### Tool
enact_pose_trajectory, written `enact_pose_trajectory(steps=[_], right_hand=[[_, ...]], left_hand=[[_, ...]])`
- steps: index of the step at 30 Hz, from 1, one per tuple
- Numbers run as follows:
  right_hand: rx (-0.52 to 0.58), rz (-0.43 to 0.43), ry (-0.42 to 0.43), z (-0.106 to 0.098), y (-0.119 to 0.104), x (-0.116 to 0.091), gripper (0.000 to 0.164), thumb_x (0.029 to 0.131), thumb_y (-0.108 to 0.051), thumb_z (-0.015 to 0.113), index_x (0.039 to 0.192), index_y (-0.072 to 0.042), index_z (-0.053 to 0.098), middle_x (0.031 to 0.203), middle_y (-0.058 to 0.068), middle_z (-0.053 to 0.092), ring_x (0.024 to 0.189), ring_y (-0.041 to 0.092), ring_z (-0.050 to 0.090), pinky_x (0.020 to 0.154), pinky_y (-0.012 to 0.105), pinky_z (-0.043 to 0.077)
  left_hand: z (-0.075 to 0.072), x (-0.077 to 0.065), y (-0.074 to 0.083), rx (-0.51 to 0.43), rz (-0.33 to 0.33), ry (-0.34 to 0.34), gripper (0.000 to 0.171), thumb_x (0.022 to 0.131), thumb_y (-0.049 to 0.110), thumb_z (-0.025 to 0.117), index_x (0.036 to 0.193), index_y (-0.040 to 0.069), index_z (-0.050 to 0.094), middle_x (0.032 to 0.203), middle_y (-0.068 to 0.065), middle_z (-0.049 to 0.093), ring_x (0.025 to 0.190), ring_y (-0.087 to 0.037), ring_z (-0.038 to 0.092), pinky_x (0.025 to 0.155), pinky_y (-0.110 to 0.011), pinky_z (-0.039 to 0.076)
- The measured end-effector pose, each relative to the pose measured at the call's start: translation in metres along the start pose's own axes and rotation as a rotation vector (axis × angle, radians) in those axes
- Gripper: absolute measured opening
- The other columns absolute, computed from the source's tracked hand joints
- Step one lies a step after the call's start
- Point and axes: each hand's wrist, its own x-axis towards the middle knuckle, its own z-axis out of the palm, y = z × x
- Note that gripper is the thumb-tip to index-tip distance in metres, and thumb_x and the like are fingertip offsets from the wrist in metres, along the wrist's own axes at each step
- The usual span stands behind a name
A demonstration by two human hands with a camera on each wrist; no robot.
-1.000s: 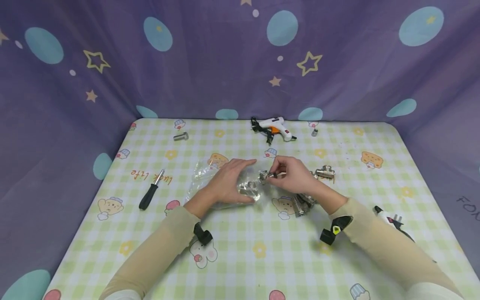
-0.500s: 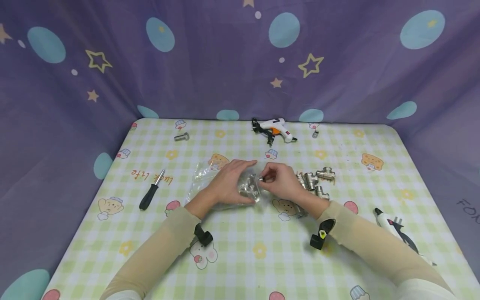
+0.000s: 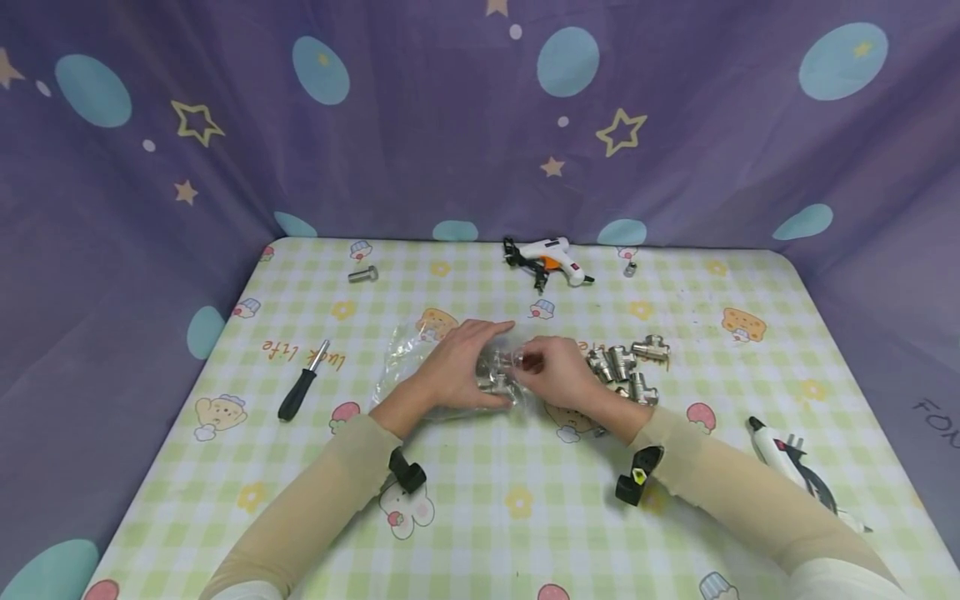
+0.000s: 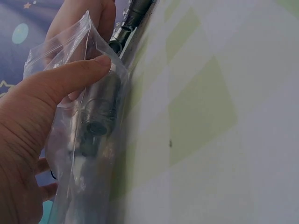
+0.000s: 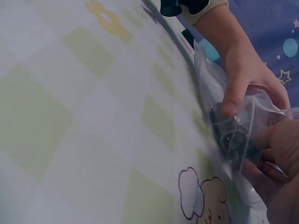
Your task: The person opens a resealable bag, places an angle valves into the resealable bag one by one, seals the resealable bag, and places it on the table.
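A clear plastic bag holding metal fittings lies lengthwise left to right on the surface, its mouth facing the right hand. The left hand grips it; the right hand's fingers curl inside, whether pinching anything I cannot tell.

From here I count one clear bag with two hands at it, one left hand and one right hand. Left of the bag: one screwdriver, one bolt. Beyond it: one glue gun, one small metal piece. Right of it: one white tool, four metal fittings plainly, others half hidden.
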Motion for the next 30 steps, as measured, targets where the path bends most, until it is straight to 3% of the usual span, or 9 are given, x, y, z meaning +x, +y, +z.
enact_pose_trajectory(steps=[8,13,17,30], right_hand=[[0.019,-0.027,-0.071,0.004,-0.003,-0.001,0.019,0.096,-0.008,0.075,0.112,-0.013,0.083,0.099,0.003,0.083,0.072,0.007,0.066,0.068,0.022,0.057],[0.046,-0.026,-0.094,-0.001,-0.001,-0.002,0.019,0.097,-0.008,0.074,0.114,-0.013,0.083,0.108,0.005,0.083,0.091,0.015,0.078,0.085,0.025,0.065],[0.076,-0.001,-0.132,-0.014,0.001,-0.004,0.019,0.098,-0.008,0.073,0.115,-0.009,0.082,0.114,0.008,0.082,0.104,0.023,0.080,0.092,0.030,0.065],[-0.022,0.027,-0.106,-0.069,0.020,-0.012,0.020,0.095,-0.005,0.075,0.114,-0.006,0.081,0.110,0.011,0.082,0.096,0.024,0.080,0.084,0.035,0.067]], left_hand=[[0.001,0.001,0.000,-0.004,0.008,0.007,0.120,0.065,0.061,0.097,0.163,0.018,0.042,0.157,-0.004,0.057,0.145,-0.028,0.051,0.124,-0.057,0.041],[0.001,0.001,0.000,-0.010,0.009,0.011,0.120,0.064,0.059,0.097,0.163,0.018,0.043,0.156,-0.004,0.058,0.145,-0.028,0.052,0.123,-0.057,0.042],[0.001,0.001,0.001,-0.020,0.000,0.006,0.119,0.065,0.057,0.098,0.163,0.017,0.043,0.156,-0.004,0.059,0.145,-0.028,0.052,0.124,-0.057,0.042],[-0.001,0.001,0.002,-0.031,-0.005,-0.002,0.120,0.064,0.057,0.097,0.163,0.017,0.043,0.157,-0.005,0.058,0.146,-0.028,0.051,0.127,-0.056,0.039]])
